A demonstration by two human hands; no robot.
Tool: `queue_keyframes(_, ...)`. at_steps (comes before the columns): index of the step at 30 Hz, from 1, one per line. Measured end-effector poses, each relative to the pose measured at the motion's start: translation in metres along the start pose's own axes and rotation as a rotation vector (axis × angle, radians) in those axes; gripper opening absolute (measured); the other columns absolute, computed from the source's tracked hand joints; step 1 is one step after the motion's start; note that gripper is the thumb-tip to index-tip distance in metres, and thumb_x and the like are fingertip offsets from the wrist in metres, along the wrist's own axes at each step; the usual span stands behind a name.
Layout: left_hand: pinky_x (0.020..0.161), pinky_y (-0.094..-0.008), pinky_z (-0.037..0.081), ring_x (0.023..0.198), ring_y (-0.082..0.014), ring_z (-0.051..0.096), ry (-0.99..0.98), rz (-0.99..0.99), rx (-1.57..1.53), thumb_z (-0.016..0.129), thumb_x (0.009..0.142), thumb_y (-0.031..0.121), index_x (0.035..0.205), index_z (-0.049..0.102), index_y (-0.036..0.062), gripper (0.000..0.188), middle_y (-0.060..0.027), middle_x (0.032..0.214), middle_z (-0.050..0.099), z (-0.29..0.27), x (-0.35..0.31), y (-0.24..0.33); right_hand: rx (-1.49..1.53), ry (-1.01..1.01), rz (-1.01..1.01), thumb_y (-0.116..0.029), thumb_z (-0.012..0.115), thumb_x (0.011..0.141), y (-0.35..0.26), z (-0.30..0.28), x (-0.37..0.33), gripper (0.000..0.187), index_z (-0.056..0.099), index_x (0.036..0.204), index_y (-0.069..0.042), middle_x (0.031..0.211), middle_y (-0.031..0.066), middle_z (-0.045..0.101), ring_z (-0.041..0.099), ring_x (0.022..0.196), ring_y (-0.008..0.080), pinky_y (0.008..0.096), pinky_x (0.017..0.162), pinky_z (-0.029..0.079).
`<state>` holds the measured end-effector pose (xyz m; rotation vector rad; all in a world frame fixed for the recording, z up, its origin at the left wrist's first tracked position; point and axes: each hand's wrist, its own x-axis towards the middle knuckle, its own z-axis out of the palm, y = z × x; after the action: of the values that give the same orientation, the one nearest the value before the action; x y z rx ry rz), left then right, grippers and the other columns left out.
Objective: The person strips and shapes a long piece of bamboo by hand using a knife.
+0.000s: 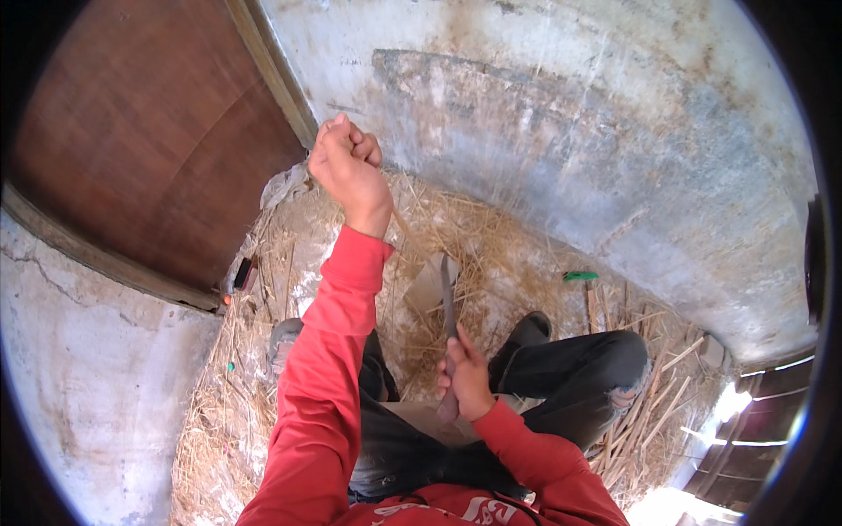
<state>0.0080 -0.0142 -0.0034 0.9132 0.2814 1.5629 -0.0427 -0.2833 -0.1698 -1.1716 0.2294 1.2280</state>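
My left hand (351,171) is raised in front of me near the door frame, its fingers curled closed. What it grips, if anything, is hidden; a thin tan strip shows just below the wrist. My right hand (469,377) is low between my knees, wrapped round the handle of a knife (448,298). Its long, narrow, dark blade points away from me, and the handle's butt sticks out below my fingers. Behind the blade a pale flat piece (425,287) lies on straw.
Straw (465,219) litters the floor around my bent legs. A green object (580,276) lies near the stained wall (561,131). A brown wooden door (158,140) stands at left, a small dark object (243,273) by its foot. Thin sticks (662,408) lie at right.
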Motion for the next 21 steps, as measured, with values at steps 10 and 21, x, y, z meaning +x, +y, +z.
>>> queue_keyframes(10,0.048,-0.0273,0.017,0.052,-0.0067,0.026,-0.020,-0.028,-0.015,0.057,0.100,0.024,0.075,0.042,0.0098,0.033,0.0030,0.067,0.035,0.007,-0.013,0.003,-0.117,-0.368,-1.061,-0.023,0.048,0.111,-0.055,0.043,-0.061,0.060,0.025,0.166,-0.016,0.081,0.0045,0.056,0.048,0.050,0.0077,0.0259,0.044,0.043)
queue_keyframes(21,0.047,-0.0272,0.020,0.054,-0.0069,0.031,0.077,0.034,0.009,0.056,0.100,0.022,0.076,0.044,0.0100,0.029,0.0032,0.068,0.037,-0.015,0.006,0.008,-0.063,-0.365,-0.868,-0.035,0.039,0.114,-0.114,0.039,-0.113,0.060,0.014,0.168,-0.028,0.082,0.0065,0.052,0.047,0.046,0.0101,0.0250,0.041,0.044)
